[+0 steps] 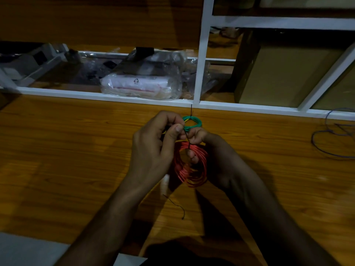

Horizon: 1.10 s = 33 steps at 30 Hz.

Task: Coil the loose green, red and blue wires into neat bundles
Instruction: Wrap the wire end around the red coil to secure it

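Red wire coil (191, 166), glossy round loops, hangs over the wood-grain table (76, 150) between both hands. Left hand (153, 148) pinches a thin black tie wire (187, 136) at the small green wire coil (192, 122). Right hand (209, 150) grips the red coil, fingers through it. Blue wire (330, 139) lies loose far right, cut off by the frame edge. Dim light; tie knot unclear.

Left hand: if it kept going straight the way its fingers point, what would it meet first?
The left hand points right, toward the right hand. First in line is probably the thin black tie pinched between them, then the right hand's fingers. The green coil sits just above that line; depth is unclear.
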Each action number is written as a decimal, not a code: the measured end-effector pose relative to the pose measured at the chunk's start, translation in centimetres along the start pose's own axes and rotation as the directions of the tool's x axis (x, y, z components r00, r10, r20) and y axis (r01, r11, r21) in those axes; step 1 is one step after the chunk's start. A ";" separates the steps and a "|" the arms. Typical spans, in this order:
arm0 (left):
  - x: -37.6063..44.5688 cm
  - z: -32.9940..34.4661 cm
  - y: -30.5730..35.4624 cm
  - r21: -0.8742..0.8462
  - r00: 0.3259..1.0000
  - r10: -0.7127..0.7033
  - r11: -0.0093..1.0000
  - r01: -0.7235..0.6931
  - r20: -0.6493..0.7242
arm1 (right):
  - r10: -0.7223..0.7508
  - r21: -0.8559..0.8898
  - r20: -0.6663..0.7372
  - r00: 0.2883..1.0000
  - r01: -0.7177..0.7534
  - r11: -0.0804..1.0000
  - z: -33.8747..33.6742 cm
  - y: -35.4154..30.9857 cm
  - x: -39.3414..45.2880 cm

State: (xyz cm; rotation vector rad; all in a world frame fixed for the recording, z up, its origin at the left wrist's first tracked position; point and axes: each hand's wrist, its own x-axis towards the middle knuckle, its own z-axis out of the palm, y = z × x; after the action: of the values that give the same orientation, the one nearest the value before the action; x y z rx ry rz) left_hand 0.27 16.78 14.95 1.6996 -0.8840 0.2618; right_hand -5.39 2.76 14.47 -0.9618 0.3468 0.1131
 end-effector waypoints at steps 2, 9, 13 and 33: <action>-0.1 0.3 -0.3 -0.058 0.999 -0.044 0.997 0.043 -0.017 | 0.012 0.029 0.010 1.000 -0.012 1.000 0.0 0.1 -0.1; 0.2 0.8 -0.5 -0.273 0.971 -0.237 0.936 0.224 -0.018 | 0.057 0.062 -0.002 0.998 -0.057 0.996 -0.6 1.0 0.0; 2.7 -1.4 -0.9 -0.341 0.974 -0.222 0.920 0.195 -0.043 | 0.059 -0.022 -0.065 0.996 -0.061 0.998 -1.7 1.9 -0.1; -1.6 3.8 -3.0 -0.691 0.789 -0.611 0.546 0.474 0.059 | -0.397 -0.497 0.027 0.917 0.357 0.791 -3.6 0.7 -0.2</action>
State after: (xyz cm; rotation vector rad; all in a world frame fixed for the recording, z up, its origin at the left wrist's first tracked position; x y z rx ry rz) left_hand 0.17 14.24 10.48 1.1318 -0.1927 -0.3106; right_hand -6.61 0.26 12.11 -1.5344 0.1902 -0.2187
